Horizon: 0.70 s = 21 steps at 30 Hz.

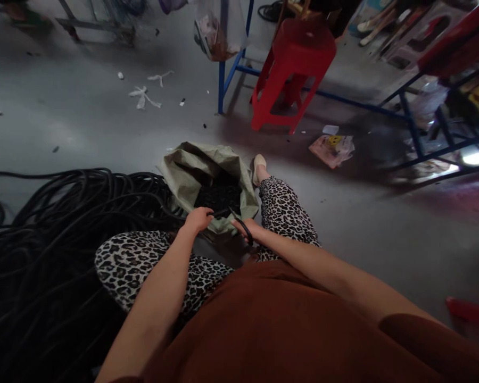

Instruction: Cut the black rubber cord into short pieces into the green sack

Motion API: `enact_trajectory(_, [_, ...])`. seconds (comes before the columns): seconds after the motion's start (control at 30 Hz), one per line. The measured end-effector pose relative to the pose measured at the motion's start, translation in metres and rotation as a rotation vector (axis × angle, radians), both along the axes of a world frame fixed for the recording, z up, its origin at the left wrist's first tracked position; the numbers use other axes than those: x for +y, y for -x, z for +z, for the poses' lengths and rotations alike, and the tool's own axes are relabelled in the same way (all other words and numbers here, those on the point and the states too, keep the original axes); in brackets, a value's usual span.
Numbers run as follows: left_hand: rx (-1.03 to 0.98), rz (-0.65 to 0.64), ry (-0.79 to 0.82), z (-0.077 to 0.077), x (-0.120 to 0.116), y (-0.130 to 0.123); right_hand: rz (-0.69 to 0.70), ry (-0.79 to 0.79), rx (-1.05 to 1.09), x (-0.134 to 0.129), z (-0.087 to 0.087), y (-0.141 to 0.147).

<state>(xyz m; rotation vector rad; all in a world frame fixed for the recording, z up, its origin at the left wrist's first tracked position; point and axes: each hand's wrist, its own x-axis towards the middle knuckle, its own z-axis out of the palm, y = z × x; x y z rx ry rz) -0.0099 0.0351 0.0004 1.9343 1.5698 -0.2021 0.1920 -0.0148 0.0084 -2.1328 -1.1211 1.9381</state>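
My left hand is closed around a black rubber hose, whose short end pokes out past the fingers over the sack. In my right hand are scissors with black handles, their blades pointing toward the hose end; a small gap seems to separate them. Between my legs stands an open green woven sack with its rim folded out. Many short black pieces lie inside it. A big heap of black hose spreads over the floor to my left.
A red plastic stool stands ahead beside a blue metal frame. Plastic bags hang from the frame, and a crumpled printed bag lies on the floor. White scraps are scattered ahead on the left. Another blue-framed table is at right.
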Motion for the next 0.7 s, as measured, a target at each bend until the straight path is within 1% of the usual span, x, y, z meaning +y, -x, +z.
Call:
enact_trajectory(0.1, [-0.014, 0.062, -0.026, 0.0, 0.002, 0.001, -0.008, 0.027, -0.034, 0.001, 0.006, 0.0])
enact_trajectory(0.23, [-0.083, 0.117, -0.06, 0.0, 0.003, 0.0, -0.038, 0.101, 0.035, -0.001, 0.014, 0.003])
enact_trajectory(0.4, [-0.135, 0.105, -0.062, 0.001, 0.003, -0.002, -0.025, 0.124, 0.073, -0.002, 0.019, 0.008])
enact_trajectory(0.53, [-0.129, 0.098, -0.038, 0.002, 0.002, -0.002, -0.017, 0.121, 0.097, -0.001, 0.02, 0.01])
enact_trajectory(0.7, [-0.118, 0.064, -0.013, 0.004, 0.002, -0.004, -0.048, 0.132, 0.109, -0.001, 0.02, 0.011])
